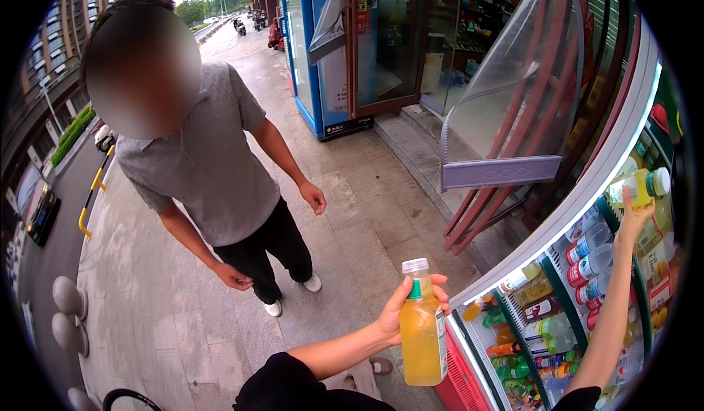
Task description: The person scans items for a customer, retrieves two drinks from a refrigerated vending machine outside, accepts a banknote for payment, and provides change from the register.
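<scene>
My left hand point(394, 313) grips a clear bottle of yellow drink point(421, 339) around its neck and shoulder. That bottle has a pale cap, a green neck band and a label turned to the right; it is upright in front of me. To the right, my raised right hand point(634, 219) holds a second bottle of yellow drink point(633, 187), tipped on its side with its white cap pointing right. This one is at an upper shelf of a lit drinks cooler point(606, 207), close to other bottles there.
A person in a grey polo shirt point(203, 163) stands facing me on the paved walkway point(181, 345). Clear plastic door curtains point(511, 97) hang at the shop doorway beside stone steps point(418, 141). Blue-framed cooler point(324, 53) stands farther off. Stone bollards point(70, 334) and a yellow-black barrier point(94, 196) line the road.
</scene>
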The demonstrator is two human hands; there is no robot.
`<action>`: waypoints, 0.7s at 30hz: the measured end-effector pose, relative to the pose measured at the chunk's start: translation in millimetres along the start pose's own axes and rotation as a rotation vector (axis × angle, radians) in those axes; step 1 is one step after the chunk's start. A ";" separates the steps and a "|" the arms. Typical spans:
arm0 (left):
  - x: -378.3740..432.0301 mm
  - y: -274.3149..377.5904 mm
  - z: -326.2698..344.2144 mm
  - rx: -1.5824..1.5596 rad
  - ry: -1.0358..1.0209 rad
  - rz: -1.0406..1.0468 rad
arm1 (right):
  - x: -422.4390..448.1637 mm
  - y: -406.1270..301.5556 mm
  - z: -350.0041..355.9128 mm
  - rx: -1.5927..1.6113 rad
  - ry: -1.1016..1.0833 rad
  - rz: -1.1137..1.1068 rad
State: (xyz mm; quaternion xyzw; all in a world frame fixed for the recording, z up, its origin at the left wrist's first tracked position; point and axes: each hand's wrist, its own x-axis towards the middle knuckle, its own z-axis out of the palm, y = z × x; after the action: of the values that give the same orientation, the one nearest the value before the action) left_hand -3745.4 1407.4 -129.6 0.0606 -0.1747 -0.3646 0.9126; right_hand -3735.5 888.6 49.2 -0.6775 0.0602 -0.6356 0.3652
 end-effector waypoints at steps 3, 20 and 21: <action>-1.9 -7.8 -7.2 -0.053 -0.071 -0.026 | -5.9 -28.0 -21.1 0.015 -0.071 -0.034; -40.8 -1.0 36.7 -0.074 -0.176 -0.081 | -257.4 -321.1 -24.6 0.245 -0.615 0.704; -52.6 4.7 44.2 -0.042 -0.144 -0.076 | -274.3 -336.0 -13.9 0.230 -0.654 0.707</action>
State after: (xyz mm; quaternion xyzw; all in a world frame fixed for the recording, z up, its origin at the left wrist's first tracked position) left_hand -3793.9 1447.7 -101.7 0.0218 -0.2298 -0.4057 0.8844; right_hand -3927.3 1276.5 16.0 -0.7349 0.0978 -0.2294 0.6307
